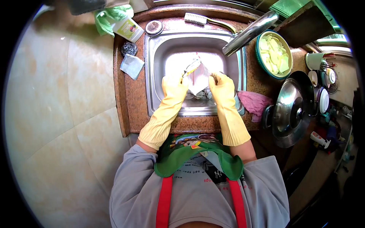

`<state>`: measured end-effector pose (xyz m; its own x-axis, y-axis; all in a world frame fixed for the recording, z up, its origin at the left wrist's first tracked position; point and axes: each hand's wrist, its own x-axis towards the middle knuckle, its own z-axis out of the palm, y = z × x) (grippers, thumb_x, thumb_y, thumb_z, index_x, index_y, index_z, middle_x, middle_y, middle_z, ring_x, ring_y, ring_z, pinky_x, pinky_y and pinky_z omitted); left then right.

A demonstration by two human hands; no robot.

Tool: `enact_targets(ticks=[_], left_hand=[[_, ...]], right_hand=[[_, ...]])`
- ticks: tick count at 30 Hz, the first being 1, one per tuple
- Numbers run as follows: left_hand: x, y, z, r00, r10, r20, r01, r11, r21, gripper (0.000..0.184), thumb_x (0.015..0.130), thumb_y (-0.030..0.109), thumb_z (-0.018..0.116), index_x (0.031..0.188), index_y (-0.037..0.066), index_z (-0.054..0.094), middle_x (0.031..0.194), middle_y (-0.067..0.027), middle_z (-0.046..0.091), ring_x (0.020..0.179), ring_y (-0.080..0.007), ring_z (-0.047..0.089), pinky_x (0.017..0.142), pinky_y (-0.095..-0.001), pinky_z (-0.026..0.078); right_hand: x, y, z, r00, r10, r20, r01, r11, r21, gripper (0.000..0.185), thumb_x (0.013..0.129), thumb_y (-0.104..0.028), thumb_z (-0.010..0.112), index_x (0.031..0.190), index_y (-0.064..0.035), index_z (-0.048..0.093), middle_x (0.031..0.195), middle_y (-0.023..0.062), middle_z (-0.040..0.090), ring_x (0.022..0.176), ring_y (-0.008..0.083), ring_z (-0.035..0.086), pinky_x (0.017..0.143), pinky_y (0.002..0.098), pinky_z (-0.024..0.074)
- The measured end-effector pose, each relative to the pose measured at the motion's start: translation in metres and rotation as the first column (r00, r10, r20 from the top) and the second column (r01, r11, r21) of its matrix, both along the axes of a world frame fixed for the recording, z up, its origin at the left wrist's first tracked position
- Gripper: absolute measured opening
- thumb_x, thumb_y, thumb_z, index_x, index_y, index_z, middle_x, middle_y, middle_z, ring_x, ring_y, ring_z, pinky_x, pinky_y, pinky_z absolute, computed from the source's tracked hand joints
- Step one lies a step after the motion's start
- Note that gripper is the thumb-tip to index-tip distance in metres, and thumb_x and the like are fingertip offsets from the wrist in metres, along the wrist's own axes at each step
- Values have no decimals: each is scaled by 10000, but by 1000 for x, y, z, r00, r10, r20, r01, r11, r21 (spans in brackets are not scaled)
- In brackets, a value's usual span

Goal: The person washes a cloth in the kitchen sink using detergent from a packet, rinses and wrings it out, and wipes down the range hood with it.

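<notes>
Sink (197, 111), one, upper centre, with one plastic bag (197, 79) inside; the left hand (174, 83) and right hand (222, 84) each grasp it in closed fingers. One faucet (251, 32) overhangs the upper-right corner; one brush (196, 18) lies above; one bowl (260, 60), upper right.

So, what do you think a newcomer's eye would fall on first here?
Probably the long yellow rubber gloves, with the left hand and right hand holding a limp, pale bag between them over the steel sink. Next might come the bowl of pale yellow-green slices on the right, beside the shiny faucet. The large, glossy pan lid also stands out, nearer the person on that side.
</notes>
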<state>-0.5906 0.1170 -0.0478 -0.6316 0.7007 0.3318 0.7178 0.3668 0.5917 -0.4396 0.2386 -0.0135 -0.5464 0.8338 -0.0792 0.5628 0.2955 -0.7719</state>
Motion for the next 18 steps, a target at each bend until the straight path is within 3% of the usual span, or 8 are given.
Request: enact_targets(ticks=[3, 4, 6, 8, 10, 12, 14, 18], left_hand=[[-3, 13, 1, 999, 1, 38, 2, 997, -75, 145, 824, 108, 656, 908, 27, 742, 650, -169, 651, 584, -322, 661, 579, -417, 510], [-3, 20, 2, 998, 11, 69, -2, 992, -127, 141, 838, 124, 663, 908, 29, 739, 651, -167, 654, 582, -316, 665, 577, -415, 510], [-1, 31, -1, 991, 34, 133, -19, 993, -117, 146, 860, 164, 685, 918, 40, 734, 656, -155, 666, 587, -295, 680, 583, -407, 517], [-1, 42, -4, 992, 56, 110, -45, 994, -99, 145, 859, 180, 704, 934, 61, 737, 661, -148, 674, 592, -276, 690, 590, -402, 522], [-2, 52, 3, 992, 49, 120, -22, 977, -213, 143, 861, 183, 706, 956, 84, 744, 671, -143, 680, 603, -279, 694, 597, -400, 526], [-2, 61, 8, 980, 48, 191, -2, 973, -232, 153, 862, 202, 703, 958, 93, 749, 679, -146, 683, 609, -295, 691, 615, -399, 528], [-2, 67, 18, 977, 43, 209, 12, 967, -253, 159, 862, 211, 701, 956, 92, 751, 685, -148, 685, 614, -301, 689, 627, -400, 530], [-3, 71, 30, 980, 43, 195, 11, 963, -268, 169, 859, 223, 697, 945, 90, 756, 697, -154, 687, 626, -309, 689, 652, -410, 533]], right_hand=[[2, 18, 19, 982, -113, 153, 125, 990, -70, 309, 952, -228, 690, 1229, -94, 723, 984, 123, 764, 823, 187, 730, 787, 311, 554], [3, 28, 23, 977, -178, 118, 188, 979, -78, 353, 976, -262, 685, 1281, -84, 700, 1002, 84, 769, 813, 149, 710, 773, 280, 550], [0, 56, 13, 899, -436, -40, 429, 895, -122, 338, 980, -294, 654, 1228, -74, 719, 978, 135, 760, 864, 212, 732, 820, 344, 559], [-9, 86, 39, 781, -590, -204, 528, 799, -289, 359, 1025, -294, 592, 1235, -21, 693, 853, 100, 741, 622, 117, 655, 626, 293, 541], [-16, 127, 32, 776, -558, -295, 536, 829, -157, 345, 1054, -250, 529, 1248, -8, 679, 774, 94, 713, 543, 114, 610, 541, 274, 506], [-30, 158, 51, 772, -576, -268, 542, 817, -197, 325, 1051, -218, 512, 1232, -12, 688, 736, 85, 699, 511, 113, 586, 503, 278, 484], [-39, 195, 49, 828, -511, -232, 392, 822, -412, 279, 1024, -181, 523, 1124, -31, 736, 687, 74, 688, 481, 109, 563, 463, 269, 443], [-37, 243, 27, 922, -387, 4, 348, 825, -446, 230, 966, -161, 558, 946, -88, 775, 650, 77, 696, 470, 121, 575, 473, 294, 443]])
